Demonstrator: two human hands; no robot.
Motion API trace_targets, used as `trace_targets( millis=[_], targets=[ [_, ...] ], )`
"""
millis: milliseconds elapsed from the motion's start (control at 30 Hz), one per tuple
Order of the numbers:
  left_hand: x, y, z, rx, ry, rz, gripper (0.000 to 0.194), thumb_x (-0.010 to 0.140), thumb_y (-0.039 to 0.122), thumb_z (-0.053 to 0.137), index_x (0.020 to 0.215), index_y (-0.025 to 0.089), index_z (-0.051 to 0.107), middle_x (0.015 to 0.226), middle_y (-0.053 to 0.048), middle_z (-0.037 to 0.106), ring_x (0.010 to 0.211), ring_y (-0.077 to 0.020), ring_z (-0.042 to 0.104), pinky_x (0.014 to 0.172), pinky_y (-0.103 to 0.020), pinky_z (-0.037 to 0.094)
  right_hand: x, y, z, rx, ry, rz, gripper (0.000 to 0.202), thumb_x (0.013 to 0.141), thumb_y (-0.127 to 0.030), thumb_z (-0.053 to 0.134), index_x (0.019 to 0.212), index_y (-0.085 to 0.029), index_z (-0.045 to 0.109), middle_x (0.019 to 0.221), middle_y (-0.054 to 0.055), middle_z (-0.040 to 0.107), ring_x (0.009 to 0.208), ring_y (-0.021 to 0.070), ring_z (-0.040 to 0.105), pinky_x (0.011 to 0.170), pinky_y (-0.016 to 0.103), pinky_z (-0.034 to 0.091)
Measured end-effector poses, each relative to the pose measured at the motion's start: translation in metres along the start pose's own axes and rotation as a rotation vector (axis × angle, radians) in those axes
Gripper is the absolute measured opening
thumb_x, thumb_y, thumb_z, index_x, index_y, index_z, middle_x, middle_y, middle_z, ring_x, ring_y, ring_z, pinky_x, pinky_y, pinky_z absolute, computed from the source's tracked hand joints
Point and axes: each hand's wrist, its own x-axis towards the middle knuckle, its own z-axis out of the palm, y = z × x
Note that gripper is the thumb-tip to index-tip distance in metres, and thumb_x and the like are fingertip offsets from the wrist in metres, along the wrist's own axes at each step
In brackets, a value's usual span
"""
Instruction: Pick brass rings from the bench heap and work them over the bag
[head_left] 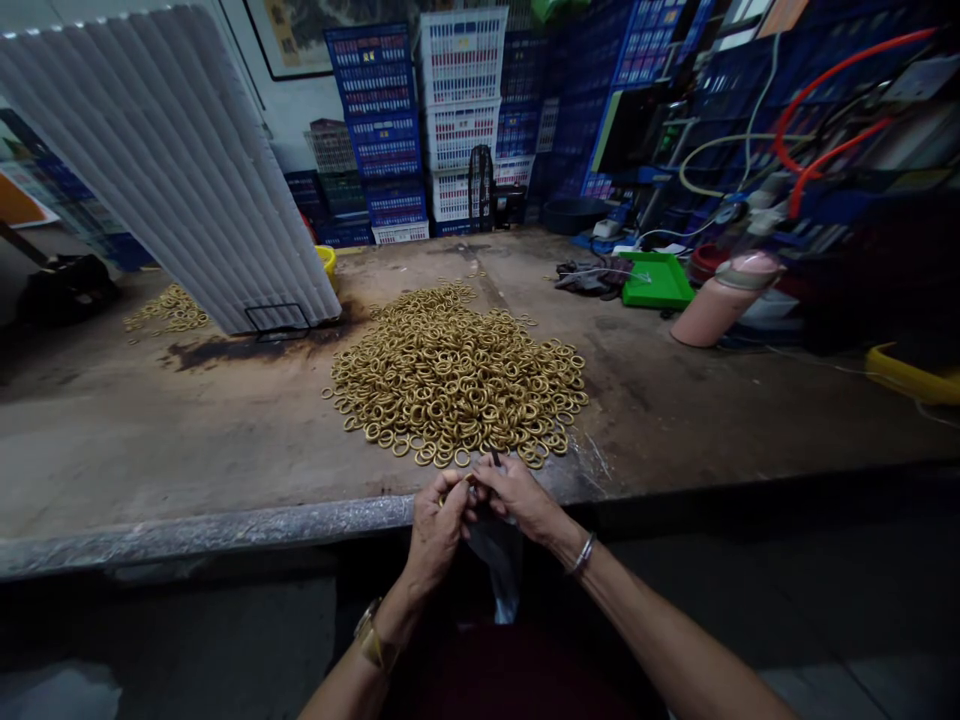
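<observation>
A broad heap of brass-coloured metal rings [457, 370] lies on the worktable, just beyond both hands. At the table's front edge, my left hand [436, 525] is closed, its thumb and fingers pinching a ring [470, 478]. My right hand [525, 500] meets it there, fingers closed around a slim dark object [495, 458] whose tip pokes out above the knuckles; its full shape is hidden. A pale, thin cloth or plastic sheet [501, 565] hangs below the right hand; whether the fingers grip it, I cannot tell.
The worktable [247, 430] has a front edge wrapped in shiny film. A tall corrugated white panel [180, 170] leans in a wire stand at left, beside more rings [171, 308]. To the right are a green tray [657, 279], a pink bottle [716, 305] and gloves [592, 277]. Stacked crates [461, 120] rise behind.
</observation>
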Motion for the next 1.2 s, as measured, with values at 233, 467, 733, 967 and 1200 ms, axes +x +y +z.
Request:
trace_targets(
  millis=[233,467,733,967,1200],
  targets=[
    [0.003,-0.002,-0.003,0.006,-0.030,-0.063,0.031,0.074,0.047,0.052,0.072,0.015,0.052,0.058,0.003,0.049,0.043,-0.0055,0.044,0.035,-0.014,0.034,0.002,-0.007,0.001,-0.292,0.143,-0.182,0.021,0.065,-0.035,0.058,0.061,-0.017,0.048,0.052,-0.006,0.044,0.049,0.0063,0.037,0.044,0.018,0.030],
    [-0.002,0.001,-0.003,-0.084,-0.063,-0.091,0.031,0.075,0.047,0.052,0.073,0.016,0.048,0.057,0.004,0.047,0.043,-0.0047,0.043,0.036,-0.013,0.033,0.003,-0.005,0.003,-0.317,0.124,-0.208,0.018,0.067,-0.033,0.055,0.063,-0.017,0.049,0.052,-0.005,0.045,0.050,0.0076,0.038,0.047,0.019,0.031],
    [-0.001,0.002,-0.004,-0.130,-0.024,-0.101,0.032,0.072,0.048,0.055,0.074,0.016,0.049,0.058,0.005,0.049,0.044,-0.0046,0.044,0.037,-0.013,0.032,-0.001,0.002,-0.005,-0.664,0.201,-0.377,0.019,0.079,-0.029,0.043,0.068,-0.018,0.053,0.059,-0.001,0.053,0.055,0.0098,0.046,0.055,0.020,0.033],
    [0.000,-0.001,-0.004,-0.050,-0.012,-0.079,0.030,0.075,0.046,0.052,0.072,0.016,0.048,0.058,0.005,0.048,0.044,-0.0047,0.044,0.036,-0.013,0.033,-0.010,0.010,-0.004,-1.059,0.022,-0.465,0.012,0.073,-0.014,0.044,0.077,-0.018,0.055,0.066,0.001,0.060,0.060,0.0120,0.051,0.055,0.021,0.027],
    [0.000,-0.007,-0.004,-0.024,0.015,-0.028,0.029,0.075,0.045,0.052,0.072,0.017,0.049,0.057,0.005,0.046,0.044,-0.0049,0.043,0.037,-0.014,0.034,-0.010,0.009,-0.004,-1.150,-0.011,-0.396,0.019,0.074,-0.013,0.042,0.086,-0.018,0.056,0.071,0.003,0.062,0.062,0.0126,0.053,0.055,0.022,0.026]
  ],
)
